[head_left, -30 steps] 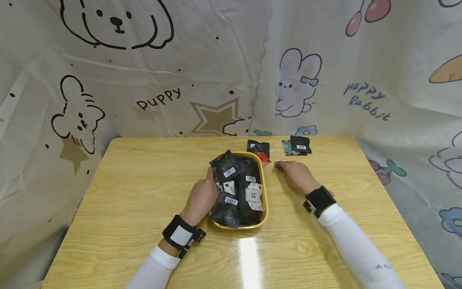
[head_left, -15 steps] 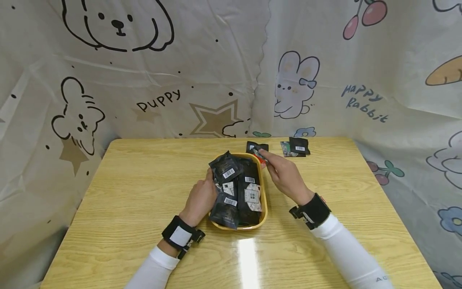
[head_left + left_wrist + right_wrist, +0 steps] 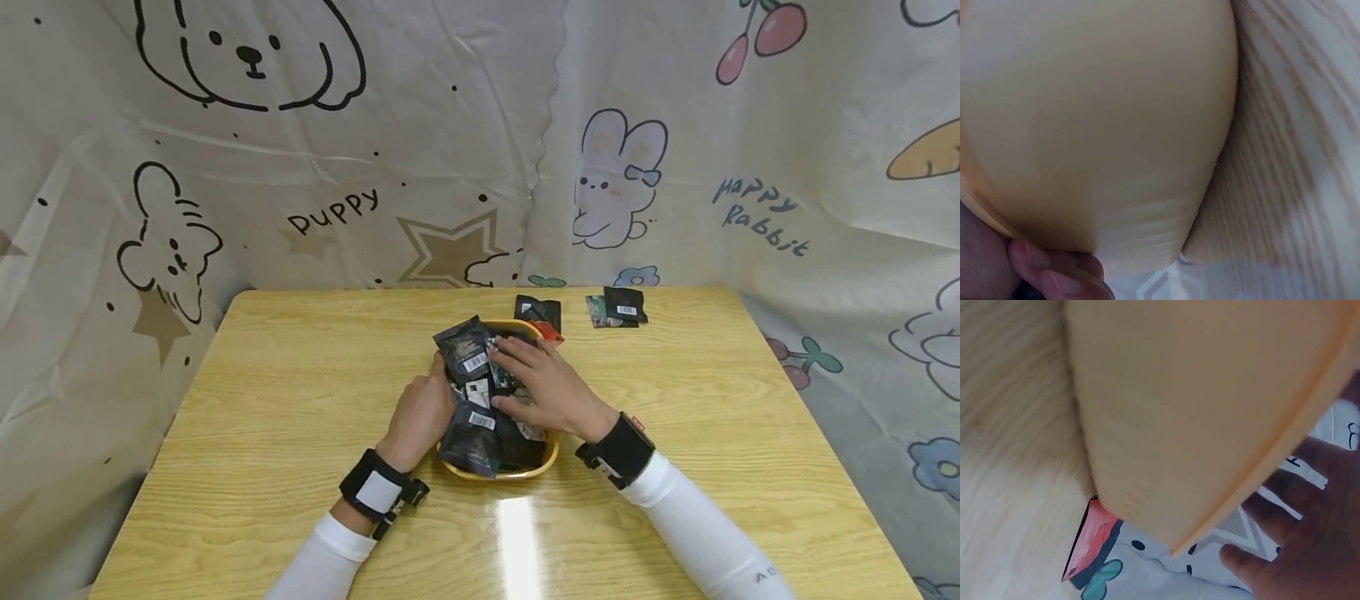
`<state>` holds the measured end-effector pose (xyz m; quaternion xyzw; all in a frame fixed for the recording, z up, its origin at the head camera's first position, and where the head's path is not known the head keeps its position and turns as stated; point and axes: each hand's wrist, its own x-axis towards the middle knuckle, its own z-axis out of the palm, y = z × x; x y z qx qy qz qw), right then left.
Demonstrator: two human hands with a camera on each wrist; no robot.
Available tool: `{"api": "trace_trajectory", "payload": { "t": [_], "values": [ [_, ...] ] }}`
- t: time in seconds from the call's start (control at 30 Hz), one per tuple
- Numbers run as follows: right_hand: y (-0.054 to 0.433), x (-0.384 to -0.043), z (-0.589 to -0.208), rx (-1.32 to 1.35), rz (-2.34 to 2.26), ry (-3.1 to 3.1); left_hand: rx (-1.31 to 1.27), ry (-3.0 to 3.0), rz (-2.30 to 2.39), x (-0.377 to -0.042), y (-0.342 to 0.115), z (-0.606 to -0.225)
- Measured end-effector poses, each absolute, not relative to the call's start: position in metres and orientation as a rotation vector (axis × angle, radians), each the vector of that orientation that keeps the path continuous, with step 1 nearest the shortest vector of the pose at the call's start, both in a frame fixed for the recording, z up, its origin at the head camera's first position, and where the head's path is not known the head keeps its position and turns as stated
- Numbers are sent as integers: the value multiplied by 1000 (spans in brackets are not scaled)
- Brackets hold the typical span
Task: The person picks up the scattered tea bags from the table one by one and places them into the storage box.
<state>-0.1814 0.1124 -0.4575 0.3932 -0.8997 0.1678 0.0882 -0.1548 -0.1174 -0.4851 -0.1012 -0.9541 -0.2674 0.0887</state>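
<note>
A yellow plastic bin [image 3: 517,475] stands mid-table, heaped with small black packets [image 3: 469,442] that bear white barcode labels. My left hand [image 3: 422,419] grips its left rim; in the left wrist view, curled fingertips [image 3: 1063,282] show below the rim beside the smooth bin wall [image 3: 1116,125]. Over the bin's right half, my right hand [image 3: 558,390] lies with spread fingers on the packets. A dark, green-patterned packet [image 3: 500,373] shows at its fingertips. From the right wrist, that hand [image 3: 1313,540] appears beyond the bin's edge, fingers apart; the packets beneath it are hidden there.
Behind the bin's right corner lie a black packet [image 3: 542,312] and a red one [image 3: 548,332]. Further right, another black packet [image 3: 625,304] overlaps a green-patterned one [image 3: 597,312]. A printed cloth [image 3: 337,150] hangs along the table's back edge.
My right hand has lifted a small packet from the table right of the bin, carried it left and placed it among the packets, its fingers now spread. The left hand stays at the rim.
</note>
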Motion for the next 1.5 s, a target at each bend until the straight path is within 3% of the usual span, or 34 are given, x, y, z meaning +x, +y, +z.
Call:
{"api": "trace_trajectory", "payload": {
  "t": [0.23, 0.5, 0.83, 1.17, 1.5],
  "values": [
    [141, -196, -447, 989, 521, -2750, -299, -2824, -782, -156, -119, -483],
    [222, -249, -453, 598, 496, -2919, -317, -2824, -777, -154, -117, -486],
    [269, -308, -475, 439, 450, -3117, -302, -2829, -766, -154, -119, -484],
    [286, -310, -502, 454, 427, -3177, -306, -2825, -754, -150, -117, -484],
    [288, -295, -501, 581, 333, -2987, -285, -2831, -775, -152, -117, -485]
  ]
}}
